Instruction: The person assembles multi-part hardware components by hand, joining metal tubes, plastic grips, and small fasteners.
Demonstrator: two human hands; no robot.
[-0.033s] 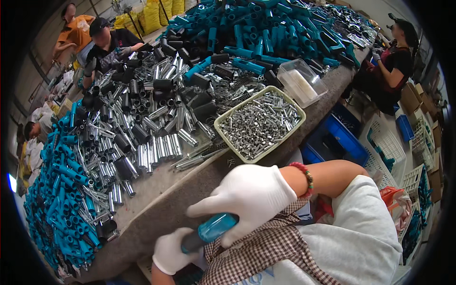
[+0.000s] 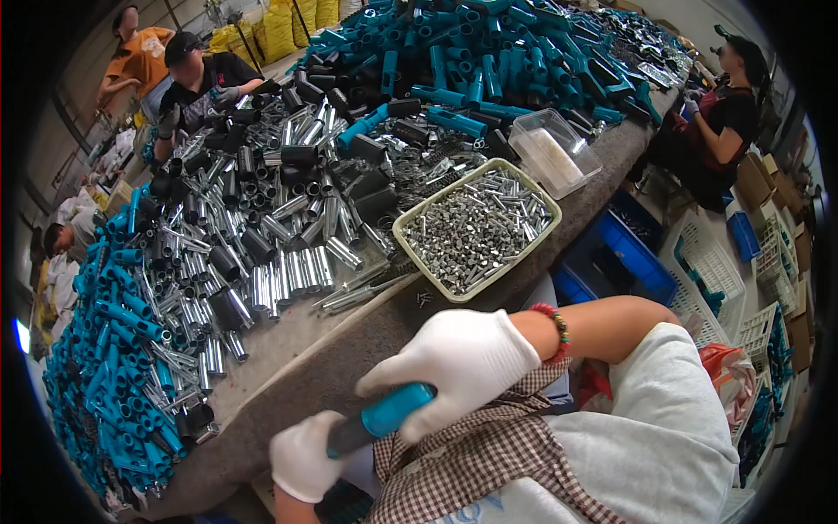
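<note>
Both of my hands wear white gloves, and they share one tube-shaped part, low in front of my checked apron (image 2: 489, 445). The part has a glossy teal section (image 2: 399, 409) and a dark grey section (image 2: 351, 435). My right hand (image 2: 463, 362), with a beaded bracelet at its wrist, grips the teal end between thumb and fingers. Closed around the dark end is my left hand (image 2: 305, 456); its fingertips are partly hidden. The part lies tilted, teal end higher and to the right.
A cream tray (image 2: 477, 229) of small metal pins stands at the bench edge beside a clear plastic box (image 2: 555, 154). Metal tubes (image 2: 297, 271), black sleeves and teal housings (image 2: 113, 349) are heaped across the bench. Blue crates (image 2: 624, 258) stand right; co-workers (image 2: 205, 83) sit around.
My left hand has shifted slightly left, and more of the dark section shows. My right hand has moved a little, its fingers still on the teal end.
</note>
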